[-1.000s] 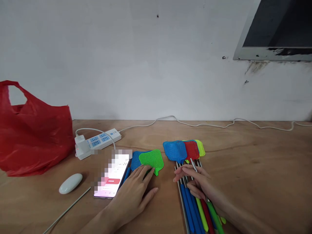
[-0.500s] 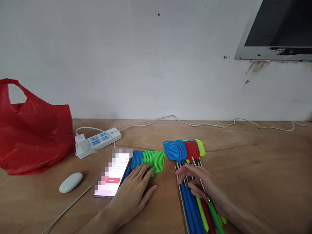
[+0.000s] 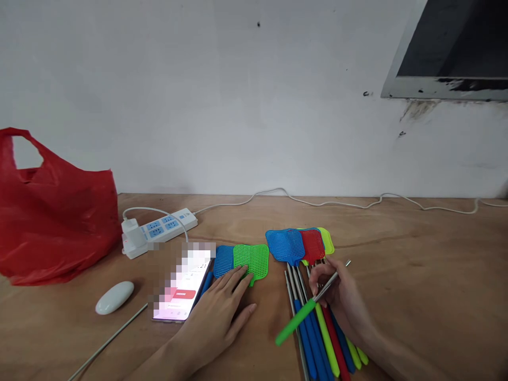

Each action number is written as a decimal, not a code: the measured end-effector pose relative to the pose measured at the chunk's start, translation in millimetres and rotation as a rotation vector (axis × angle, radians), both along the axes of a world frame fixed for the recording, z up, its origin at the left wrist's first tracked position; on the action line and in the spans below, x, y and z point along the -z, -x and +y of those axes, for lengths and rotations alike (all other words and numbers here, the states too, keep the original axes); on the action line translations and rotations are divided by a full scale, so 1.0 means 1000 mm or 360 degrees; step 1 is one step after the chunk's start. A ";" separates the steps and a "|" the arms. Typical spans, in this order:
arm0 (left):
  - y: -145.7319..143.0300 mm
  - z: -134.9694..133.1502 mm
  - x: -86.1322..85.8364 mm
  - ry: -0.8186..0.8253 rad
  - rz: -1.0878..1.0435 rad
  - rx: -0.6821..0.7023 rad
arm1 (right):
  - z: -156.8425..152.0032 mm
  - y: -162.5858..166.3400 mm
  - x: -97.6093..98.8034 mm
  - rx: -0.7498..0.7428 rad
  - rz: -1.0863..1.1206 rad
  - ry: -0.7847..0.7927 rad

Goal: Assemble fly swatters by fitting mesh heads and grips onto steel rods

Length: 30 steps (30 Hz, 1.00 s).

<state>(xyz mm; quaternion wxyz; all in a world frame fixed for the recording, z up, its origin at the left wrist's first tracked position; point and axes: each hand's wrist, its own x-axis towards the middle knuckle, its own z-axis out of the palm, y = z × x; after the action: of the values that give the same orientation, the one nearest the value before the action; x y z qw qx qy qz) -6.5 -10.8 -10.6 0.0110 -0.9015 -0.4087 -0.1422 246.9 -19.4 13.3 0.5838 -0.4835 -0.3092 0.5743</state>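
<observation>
My right hand (image 3: pixel 343 293) grips the thin metal rod of a green-handled fly swatter stick (image 3: pixel 296 321). Its handle points down to the left, and no head shows on the rod's bare upper end. Below it lie several swatters side by side, with blue (image 3: pixel 282 246), red (image 3: pixel 312 244) and yellow (image 3: pixel 327 241) mesh heads and coloured handles (image 3: pixel 313 338). My left hand (image 3: pixel 216 309) lies flat with fingers stretched, fingertips on a green mesh swatter head (image 3: pixel 256 258). Under that head's left side is a blue mesh head (image 3: pixel 223 259).
A lit phone (image 3: pixel 184 291), partly pixelated, lies left of my left hand. Further left are a white oval object (image 3: pixel 115 297), a power strip (image 3: pixel 170 225) with a plugged-in charger, and a red plastic bag (image 3: pixel 59 222). A white cable (image 3: pixel 337 202) runs along the wall.
The green-handled stick has turned in my right hand: its handle swung from lower right to lower left. My right hand moved slightly right. My left hand stays nearly still.
</observation>
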 end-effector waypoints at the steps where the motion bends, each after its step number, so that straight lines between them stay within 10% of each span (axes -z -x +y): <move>1: 0.000 0.000 0.000 -0.0001 -0.0015 0.0004 | 0.001 -0.001 0.000 0.0016 0.0003 -0.0014; 16: -0.002 0.000 -0.006 -0.0029 -0.0341 -0.0125 | 0.000 0.006 0.002 -0.0172 0.0070 -0.0077; 30: -0.016 -0.021 -0.019 0.0580 -0.0690 0.0148 | -0.006 0.011 0.004 -0.0272 0.0122 -0.0192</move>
<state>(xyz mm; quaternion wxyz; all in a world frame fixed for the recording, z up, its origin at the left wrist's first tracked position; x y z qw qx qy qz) 9.7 -31.5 8.2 -0.2453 -0.8550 -0.3785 -0.2561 235.8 -25.3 9.7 0.5722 -0.3969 -0.3607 0.6205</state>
